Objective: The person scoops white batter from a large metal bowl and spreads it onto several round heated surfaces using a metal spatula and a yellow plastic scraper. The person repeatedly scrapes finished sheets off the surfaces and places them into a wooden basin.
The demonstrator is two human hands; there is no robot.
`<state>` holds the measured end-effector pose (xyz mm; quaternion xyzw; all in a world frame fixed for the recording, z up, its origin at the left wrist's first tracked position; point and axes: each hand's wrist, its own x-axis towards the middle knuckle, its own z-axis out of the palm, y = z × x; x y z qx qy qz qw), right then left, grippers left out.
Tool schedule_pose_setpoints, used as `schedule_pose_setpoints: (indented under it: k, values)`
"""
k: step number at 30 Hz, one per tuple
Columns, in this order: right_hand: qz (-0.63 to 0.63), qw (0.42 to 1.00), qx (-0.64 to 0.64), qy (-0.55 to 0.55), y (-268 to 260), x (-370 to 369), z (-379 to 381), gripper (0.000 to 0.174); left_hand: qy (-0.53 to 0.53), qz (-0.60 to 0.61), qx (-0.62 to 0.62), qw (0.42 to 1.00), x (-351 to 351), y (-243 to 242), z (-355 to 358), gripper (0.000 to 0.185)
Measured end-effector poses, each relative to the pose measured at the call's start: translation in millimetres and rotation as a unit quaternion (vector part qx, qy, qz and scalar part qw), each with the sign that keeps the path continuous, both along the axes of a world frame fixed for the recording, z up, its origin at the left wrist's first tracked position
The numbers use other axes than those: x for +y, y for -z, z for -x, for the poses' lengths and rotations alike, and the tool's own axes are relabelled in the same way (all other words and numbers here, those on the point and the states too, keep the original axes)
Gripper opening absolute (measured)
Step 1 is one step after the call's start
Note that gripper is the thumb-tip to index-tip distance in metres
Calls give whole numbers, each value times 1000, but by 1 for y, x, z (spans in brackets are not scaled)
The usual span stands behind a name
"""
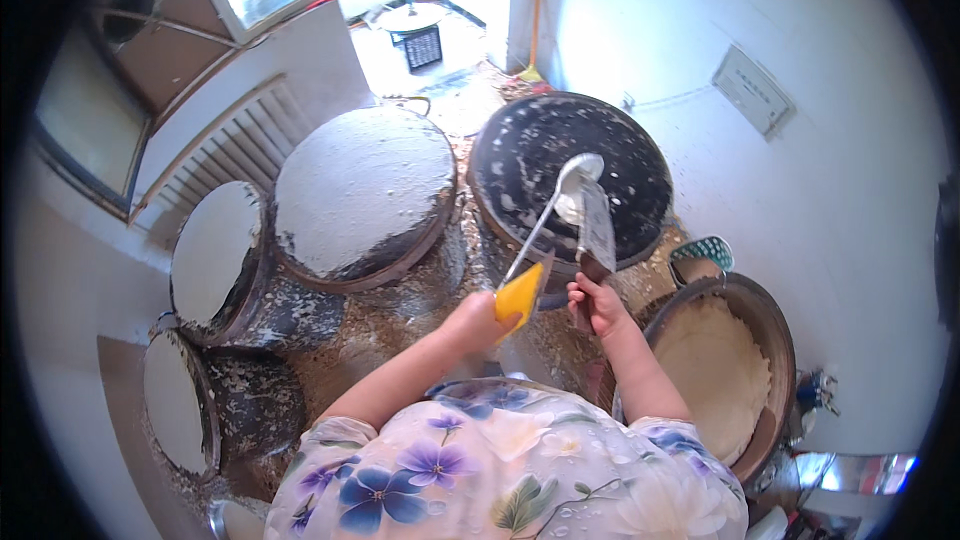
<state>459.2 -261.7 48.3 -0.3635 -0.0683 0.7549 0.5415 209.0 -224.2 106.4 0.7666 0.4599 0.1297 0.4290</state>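
My left hand (474, 324) grips a yellow plastic scraper (520, 294) together with the long handle of a metal ladle (541, 220). My right hand (598, 306) is closed around the brown handle of a broad flat metal blade (598, 223), smeared with white. The ladle's bowl and the blade meet over a black round griddle (517, 142), where a little white batter (570, 208) shows below them. White specks dot the griddle's dark surface.
At left, several round pans hold a white layer, the largest being a wide griddle (367, 187). A deep round vessel (784, 360) with pale dough-like matter stands at right, beside a green perforated strainer (705, 251). Behind are a radiator (225, 139) and a broom (535, 30).
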Motion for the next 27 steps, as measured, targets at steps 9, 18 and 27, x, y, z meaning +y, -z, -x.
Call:
schedule_pose_setpoints:
  k: [9,18,27]
  values:
    - [-51,898,-436,6,5,-34,-69,44,-82,293,-310,901,24,-68,-6,20]
    - [-18,657,-740,-146,54,-21,-115,50,-399,179,-358,825,-63,-79,150,24]
    - [-68,686,-721,-67,82,-24,8,44,-654,116,-349,661,-281,-45,358,31]
